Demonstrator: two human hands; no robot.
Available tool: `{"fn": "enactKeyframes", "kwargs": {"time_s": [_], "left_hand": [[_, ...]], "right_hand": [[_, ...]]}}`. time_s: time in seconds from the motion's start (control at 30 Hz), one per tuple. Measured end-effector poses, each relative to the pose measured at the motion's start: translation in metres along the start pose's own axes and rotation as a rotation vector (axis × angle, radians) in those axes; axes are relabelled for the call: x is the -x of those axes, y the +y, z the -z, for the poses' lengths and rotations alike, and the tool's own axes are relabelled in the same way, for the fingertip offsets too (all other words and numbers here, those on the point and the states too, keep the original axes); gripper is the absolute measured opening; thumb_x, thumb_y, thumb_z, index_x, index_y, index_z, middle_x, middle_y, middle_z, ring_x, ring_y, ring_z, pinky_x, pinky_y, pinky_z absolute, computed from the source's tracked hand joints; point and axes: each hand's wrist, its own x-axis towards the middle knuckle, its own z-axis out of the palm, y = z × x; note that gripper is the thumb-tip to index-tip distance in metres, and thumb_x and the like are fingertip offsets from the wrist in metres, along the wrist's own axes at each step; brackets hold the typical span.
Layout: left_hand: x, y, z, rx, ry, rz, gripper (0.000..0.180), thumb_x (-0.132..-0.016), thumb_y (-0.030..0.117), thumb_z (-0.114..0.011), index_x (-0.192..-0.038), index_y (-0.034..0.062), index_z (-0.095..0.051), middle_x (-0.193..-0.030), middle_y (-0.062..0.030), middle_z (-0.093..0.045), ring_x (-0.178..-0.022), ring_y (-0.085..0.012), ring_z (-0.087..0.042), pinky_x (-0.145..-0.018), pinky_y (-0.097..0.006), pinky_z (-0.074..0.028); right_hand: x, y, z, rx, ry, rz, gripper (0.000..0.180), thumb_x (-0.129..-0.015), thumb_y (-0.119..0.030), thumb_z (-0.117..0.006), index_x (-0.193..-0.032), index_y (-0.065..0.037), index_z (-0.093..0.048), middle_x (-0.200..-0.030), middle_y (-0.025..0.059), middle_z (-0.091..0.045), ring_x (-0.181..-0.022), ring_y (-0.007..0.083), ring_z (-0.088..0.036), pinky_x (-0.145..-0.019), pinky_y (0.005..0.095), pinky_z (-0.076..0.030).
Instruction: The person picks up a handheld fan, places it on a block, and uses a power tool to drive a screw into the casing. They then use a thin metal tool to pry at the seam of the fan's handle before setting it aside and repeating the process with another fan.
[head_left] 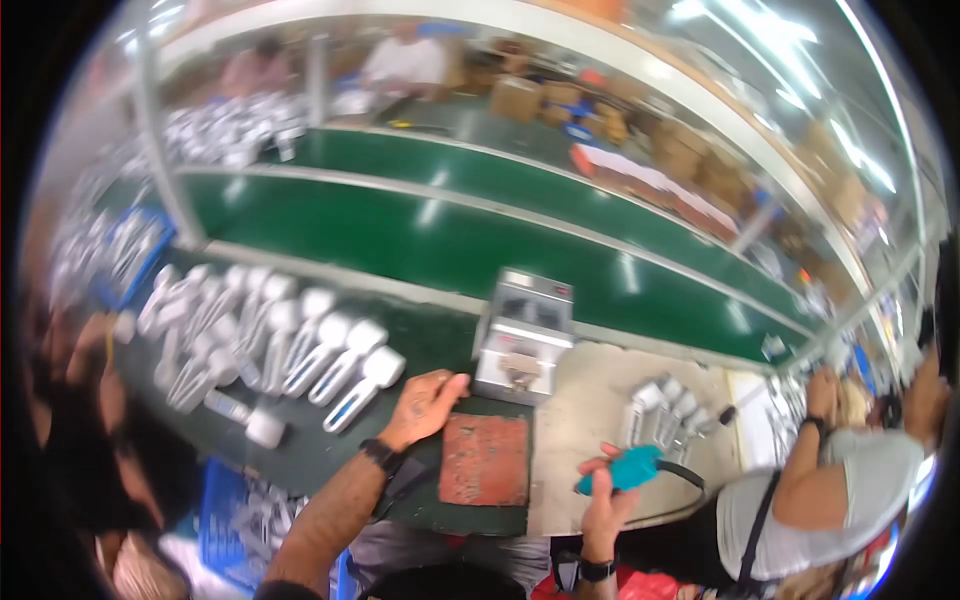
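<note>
In the head view, the fingers of my right hand [606, 510] are wrapped around a teal tool [635, 467], which I hold above the near right part of the desk [425, 325]. It is a stubby, rounded, bright teal body, its narrower end toward my left and a black cord [685, 475] curving away from its right end. Blur hides its finer detail.

My left hand [420, 408] is over the desk, fingers curled in; I cannot tell whether they hold anything. It is just beside a worn, scuffed red pad [485, 460], with a silver metal box [525, 345] beyond it to the right.

Left of that hand lies a spread of white handled pieces [275, 335], round-headed and long-stemmed, some with blue along the stem. On the right, a pale board [575, 400] carries a smaller group of white-and-silver pieces [665, 405], just beyond the teal tool.

Near left, below the desk's edge, a blue basket [212, 515] holds a jumble of greyish-white parts [262, 525], too blurred to make out singly. Far left, a shallow blue tray [152, 262] is filled with more whitish, long parts [128, 243].
</note>
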Motion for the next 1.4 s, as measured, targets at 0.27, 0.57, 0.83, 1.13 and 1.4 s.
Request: {"fn": "enactKeyframes", "kwargs": {"time_s": [0.27, 0.57, 0.83, 1.13, 1.4], "left_hand": [[-0.007, 0.007, -0.012, -0.099, -0.016, -0.005, 0.04, -0.104, 0.028, -0.053, -0.082, -0.0027, -0.066, -0.074, -0.0102, -0.066, -0.068, -0.0167, -0.063, -0.065, -0.031, -0.048], [-0.004, 0.016, -0.008, -0.08, -0.028, 0.041, 0.037, -0.103, 0.025, -0.054, -0.082, -0.0044, -0.065, -0.074, -0.0112, -0.065, -0.067, -0.0184, -0.061, -0.066, -0.032, -0.047], [-0.001, 0.011, -0.003, -0.03, 0.047, 0.005, 0.034, -0.105, 0.025, -0.052, -0.088, -0.0027, -0.061, -0.079, -0.0068, -0.063, -0.073, -0.0134, -0.056, -0.07, -0.029, -0.045], [-0.025, 0.142, -0.112, -0.161, -0.258, -0.56, 0.018, -0.087, 0.003, -0.068, -0.103, 0.0017, -0.061, -0.103, -0.0162, -0.065, -0.095, -0.0303, -0.064, -0.083, -0.035, -0.05], [-0.059, 0.151, -0.325, -0.51, -0.413, -0.805, 0.072, -0.085, 0.05, -0.068, -0.141, 0.0091, -0.051, -0.146, -0.0206, -0.044, -0.137, -0.05, -0.033, -0.107, -0.073, -0.024]], "right_hand": [[-0.006, 0.015, 0.009, 0.082, -0.058, 0.119, 0.035, -0.094, -0.012, -0.064, -0.124, 0.003, -0.057, -0.094, 0.0078, -0.069, -0.082, 0.0116, -0.061, -0.07, 0.026, -0.048], [-0.007, 0.008, -0.002, 0.104, -0.064, 0.067, 0.009, -0.093, -0.008, -0.065, -0.098, 0.0, -0.066, -0.1, 0.0075, -0.066, -0.11, 0.0195, -0.061, -0.089, 0.035, -0.047], [-0.019, 0.019, 0.006, 0.024, -0.098, 0.042, 0.024, -0.093, -0.005, -0.063, -0.115, 0.0, -0.057, -0.1, 0.0072, -0.065, -0.092, 0.0127, -0.057, -0.083, 0.0302, -0.047], [-0.018, 0.002, 0.045, -0.216, 0.07, 0.0, 0.043, -0.091, -0.012, -0.066, -0.129, 0.003, -0.052, -0.101, 0.0097, -0.065, -0.089, 0.0145, -0.059, -0.078, 0.0278, -0.046], [0.006, -0.001, 0.092, -0.086, 0.213, 0.036, 0.045, -0.088, -0.009, -0.06, -0.129, 0.008, -0.054, -0.095, 0.0092, -0.064, -0.087, 0.0164, -0.059, -0.078, 0.0288, -0.047]]}}
